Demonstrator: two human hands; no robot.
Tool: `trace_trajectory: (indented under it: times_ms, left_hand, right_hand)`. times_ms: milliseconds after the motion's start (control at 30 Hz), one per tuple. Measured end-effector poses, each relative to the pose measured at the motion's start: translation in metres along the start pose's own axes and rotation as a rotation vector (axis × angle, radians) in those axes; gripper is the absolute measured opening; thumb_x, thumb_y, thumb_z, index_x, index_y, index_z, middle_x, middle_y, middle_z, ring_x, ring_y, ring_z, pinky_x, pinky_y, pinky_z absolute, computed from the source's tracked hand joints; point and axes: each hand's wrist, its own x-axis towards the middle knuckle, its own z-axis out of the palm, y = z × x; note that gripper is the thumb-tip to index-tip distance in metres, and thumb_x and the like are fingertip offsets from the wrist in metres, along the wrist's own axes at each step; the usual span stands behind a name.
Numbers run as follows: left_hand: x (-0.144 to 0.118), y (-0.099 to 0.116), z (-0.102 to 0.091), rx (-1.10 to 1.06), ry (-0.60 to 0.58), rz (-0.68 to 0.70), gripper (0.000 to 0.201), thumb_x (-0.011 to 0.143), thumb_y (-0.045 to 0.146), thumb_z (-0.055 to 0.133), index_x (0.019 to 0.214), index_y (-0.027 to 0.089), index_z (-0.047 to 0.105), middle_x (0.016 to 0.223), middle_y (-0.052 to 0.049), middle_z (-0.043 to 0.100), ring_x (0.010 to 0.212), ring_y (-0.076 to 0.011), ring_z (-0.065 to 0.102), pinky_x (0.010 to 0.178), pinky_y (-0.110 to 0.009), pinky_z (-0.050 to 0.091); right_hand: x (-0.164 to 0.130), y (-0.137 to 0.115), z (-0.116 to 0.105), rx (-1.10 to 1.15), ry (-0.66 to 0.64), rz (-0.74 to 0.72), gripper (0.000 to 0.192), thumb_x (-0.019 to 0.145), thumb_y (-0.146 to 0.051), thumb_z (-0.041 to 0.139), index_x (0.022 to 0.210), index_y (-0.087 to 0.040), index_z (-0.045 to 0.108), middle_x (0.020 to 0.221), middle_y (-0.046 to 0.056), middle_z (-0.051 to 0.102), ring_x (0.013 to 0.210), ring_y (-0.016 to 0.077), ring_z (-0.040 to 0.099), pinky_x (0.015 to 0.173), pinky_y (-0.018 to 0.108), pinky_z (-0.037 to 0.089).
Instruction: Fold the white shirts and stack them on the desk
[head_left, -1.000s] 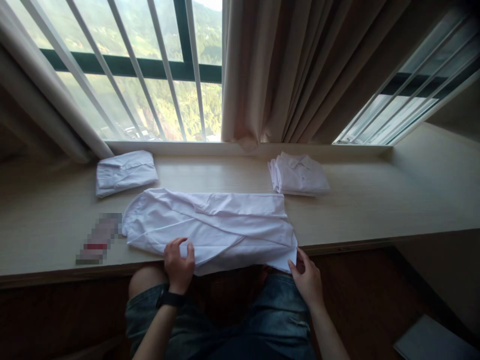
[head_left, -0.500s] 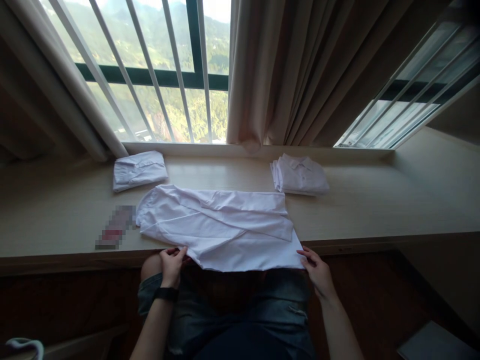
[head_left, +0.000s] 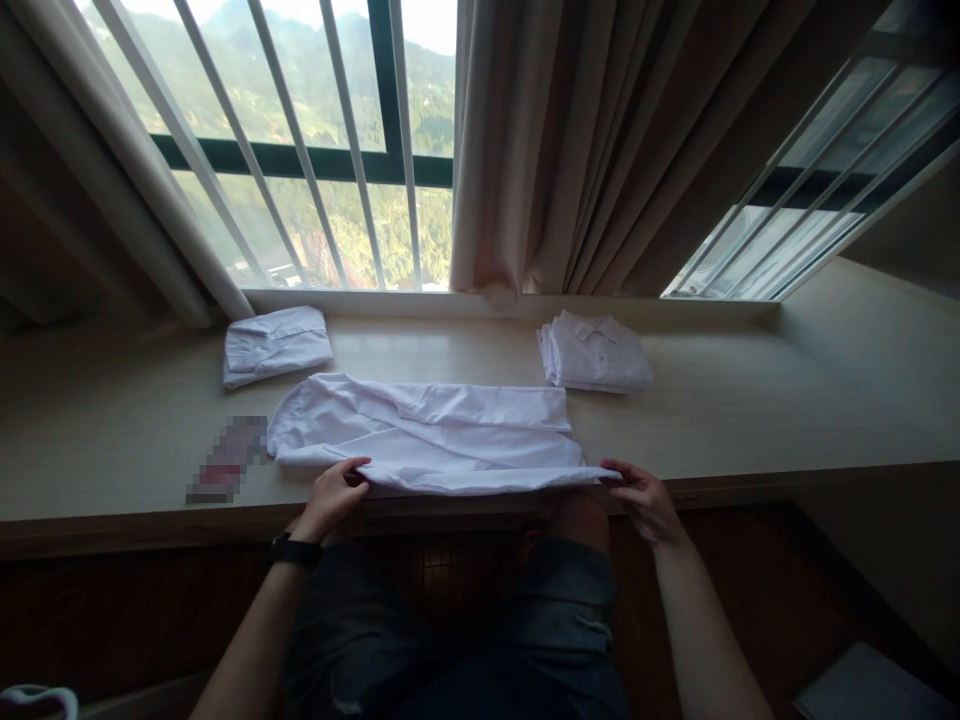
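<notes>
Shirt (head_left: pixel 431 435): white, spread lengthwise on the wooden ledge (head_left: pixel 750 420), sleeves folded in, near hem raised off the ledge edge into a flat flap.
Shirt location: middle of ledge, just in front of the person's knees.
Left hand (head_left: pixel 330 495): palm down, fingers pinched on the near-left hem corner, black watch (head_left: pixel 292 550) on the wrist.
Right hand (head_left: pixel 645 500): fingers clamped on the near-right hem corner, forearm angled in from lower right.
Grip: both hands closed on the shirt hem.
Left pile (head_left: pixel 276 343): one folded white shirt, near the window.
Right pile (head_left: pixel 595 352): stacked folded shirts, under the curtain (head_left: pixel 600 140).
Blurred item (head_left: pixel 225 460): just left of the shirt collar end, cannot tell what.
</notes>
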Motion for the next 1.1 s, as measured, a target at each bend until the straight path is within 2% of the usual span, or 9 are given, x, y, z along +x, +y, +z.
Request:
trace_trajectory:
  times_ms: [100, 233, 400, 500, 667, 767, 933, 1033, 1100]
  left_hand:
    - [0.024, 0.013, -0.004, 0.297, -0.008, 0.089, 0.035, 0.079, 0.042, 0.056, 0.100, 0.021, 0.074, 0.101, -0.008, 0.073, 0.092, -0.0246, 0.066, 0.084, -0.033, 0.048]
    - [0.055, 0.028, 0.001, 0.547, -0.002, 0.030, 0.048, 0.089, 0.056, 0.043, 0.088, 0.019, 0.074, 0.098, -0.013, 0.069, 0.091, -0.0271, 0.063, 0.078, -0.034, 0.045]
    - [0.065, 0.039, 0.022, 0.792, 0.117, 0.060, 0.041, 0.085, 0.050, 0.052, 0.095, 0.017, 0.074, 0.115, -0.019, 0.063, 0.110, -0.0359, 0.054, 0.087, -0.044, 0.043]
    - [0.061, 0.042, 0.031, 0.817, 0.186, 0.100, 0.035, 0.083, 0.040, 0.051, 0.097, 0.015, 0.072, 0.119, -0.019, 0.061, 0.115, -0.0356, 0.051, 0.090, -0.046, 0.040]
    - [0.054, 0.037, 0.029, 0.800, 0.065, 0.014, 0.036, 0.081, 0.039, 0.051, 0.098, 0.014, 0.071, 0.111, -0.019, 0.065, 0.106, -0.0347, 0.056, 0.090, -0.049, 0.039]
    - [0.048, 0.037, 0.030, 0.795, 0.132, 0.011, 0.037, 0.081, 0.037, 0.051, 0.104, 0.014, 0.068, 0.114, -0.020, 0.065, 0.110, -0.0367, 0.054, 0.091, -0.054, 0.037]
    - [0.037, 0.054, 0.055, 0.738, 0.264, 0.286, 0.046, 0.087, 0.034, 0.047, 0.129, 0.022, 0.061, 0.144, -0.016, 0.052, 0.138, -0.0378, 0.036, 0.108, -0.064, 0.023]
    - [0.041, 0.059, 0.081, 0.691, 0.175, 0.545, 0.050, 0.096, 0.036, 0.039, 0.144, 0.033, 0.049, 0.160, -0.003, 0.035, 0.150, -0.0311, 0.020, 0.117, -0.062, 0.009]
    - [0.049, 0.056, 0.098, 0.673, 0.119, 0.601, 0.052, 0.099, 0.039, 0.034, 0.150, 0.035, 0.042, 0.163, 0.001, 0.029, 0.152, -0.0288, 0.015, 0.120, -0.060, 0.005]
  right_hand:
    - [0.041, -0.001, 0.007, -0.188, 0.032, -0.043, 0.048, 0.052, -0.038, 0.088, 0.092, -0.015, 0.077, 0.088, 0.009, 0.075, 0.084, 0.0232, 0.068, 0.076, 0.034, 0.055]
    - [0.099, 0.014, 0.023, -0.502, 0.193, -0.106, 0.055, 0.061, -0.056, 0.077, 0.094, -0.012, 0.074, 0.075, 0.007, 0.071, 0.071, 0.0211, 0.065, 0.063, 0.031, 0.052]
    - [0.131, 0.039, 0.035, -0.717, 0.337, -0.115, 0.032, 0.061, -0.043, 0.077, 0.079, -0.018, 0.071, 0.073, 0.007, 0.070, 0.072, 0.0206, 0.063, 0.068, 0.029, 0.047]
    - [0.135, 0.048, 0.031, -0.802, 0.332, -0.126, 0.032, 0.064, -0.043, 0.074, 0.084, -0.018, 0.072, 0.076, 0.007, 0.071, 0.073, 0.0208, 0.064, 0.069, 0.029, 0.046]
    - [0.134, 0.052, 0.020, -0.865, 0.258, -0.117, 0.042, 0.068, -0.049, 0.069, 0.094, -0.016, 0.073, 0.078, 0.007, 0.071, 0.073, 0.0218, 0.065, 0.066, 0.029, 0.046]
    - [0.130, 0.049, 0.025, -0.952, 0.267, -0.143, 0.042, 0.074, -0.047, 0.065, 0.101, -0.016, 0.072, 0.082, 0.009, 0.072, 0.077, 0.0230, 0.065, 0.072, 0.032, 0.048]
    - [0.110, 0.038, 0.073, -1.300, 0.338, -0.563, 0.048, 0.092, -0.038, 0.047, 0.129, -0.012, 0.062, 0.132, 0.018, 0.060, 0.125, 0.0306, 0.051, 0.106, 0.045, 0.039]
    - [0.093, 0.039, 0.115, -1.508, 0.167, -0.700, 0.052, 0.098, -0.039, 0.038, 0.146, -0.021, 0.049, 0.158, 0.009, 0.037, 0.147, 0.0313, 0.024, 0.119, 0.053, 0.021]
    - [0.086, 0.046, 0.135, -1.598, 0.062, -0.684, 0.054, 0.100, -0.043, 0.035, 0.153, -0.030, 0.039, 0.163, 0.002, 0.026, 0.151, 0.0322, 0.012, 0.119, 0.060, 0.011]
